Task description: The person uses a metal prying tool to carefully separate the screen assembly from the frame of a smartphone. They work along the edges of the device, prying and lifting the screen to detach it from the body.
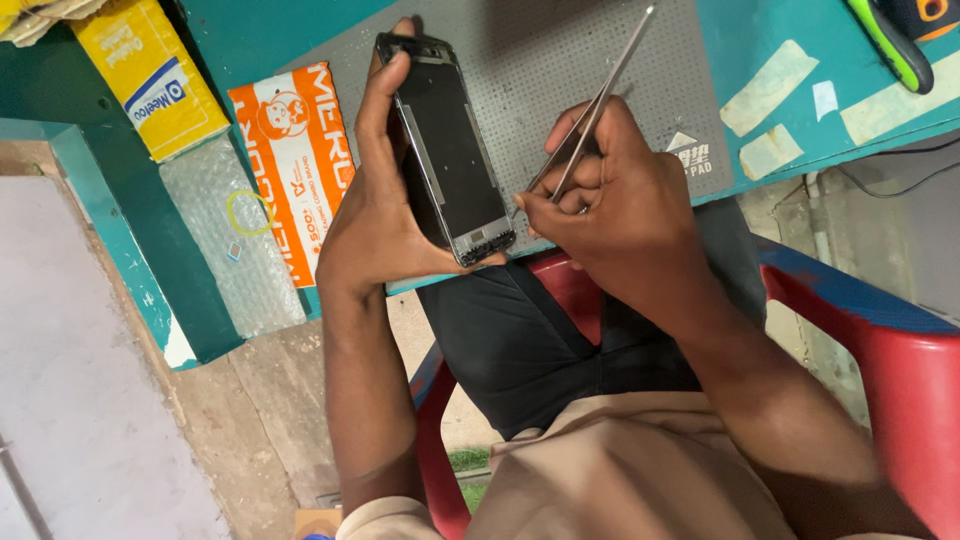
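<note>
Tweezers [600, 100] (right hand [610, 205]) meet phone [450, 150] edge in left hand [375, 215].

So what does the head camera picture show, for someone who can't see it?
A person's left hand holds an opened phone upright over a grey mat, while the right hand grips metal tweezers beside its lower edge. They sit on a red chair at a green table.
</note>
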